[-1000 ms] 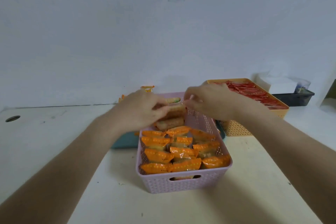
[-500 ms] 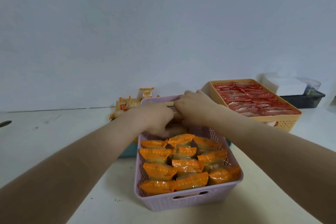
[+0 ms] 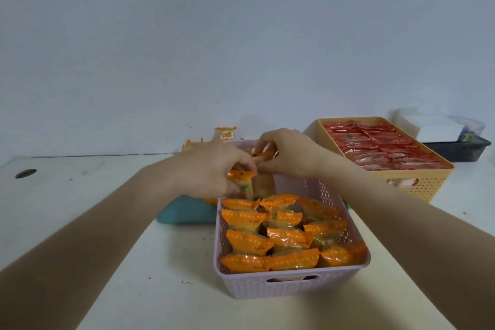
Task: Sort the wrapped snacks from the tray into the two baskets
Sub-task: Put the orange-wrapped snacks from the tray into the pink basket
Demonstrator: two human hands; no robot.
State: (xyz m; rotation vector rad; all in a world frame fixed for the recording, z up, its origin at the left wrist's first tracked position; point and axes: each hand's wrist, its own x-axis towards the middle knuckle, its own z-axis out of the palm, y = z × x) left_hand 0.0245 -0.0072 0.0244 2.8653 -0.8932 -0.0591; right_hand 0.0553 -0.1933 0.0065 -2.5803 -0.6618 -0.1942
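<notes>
A lilac basket (image 3: 289,285) sits in front of me, packed with rows of orange-wrapped snacks (image 3: 249,242). Over its far end, my left hand (image 3: 211,169) is closed on an orange-wrapped snack (image 3: 242,182) held upright. My right hand (image 3: 289,153) pinches another orange-wrapped snack (image 3: 263,157) just above the back rim. A teal tray (image 3: 184,211) lies behind the lilac basket, mostly hidden by my left arm, with a few orange packets (image 3: 225,134) sticking up beyond my hands. To the right, an orange basket (image 3: 417,185) holds red-wrapped snacks (image 3: 380,147).
A black bin (image 3: 460,150) with a white box (image 3: 439,128) on it stands at the far right against the wall. The white table has a round cable hole (image 3: 25,173) at the far left. A plain wall closes off the back.
Both hands lifted slightly from the back of the lilac basket; the left one now shows a snack held upright. The view shifted a little.
</notes>
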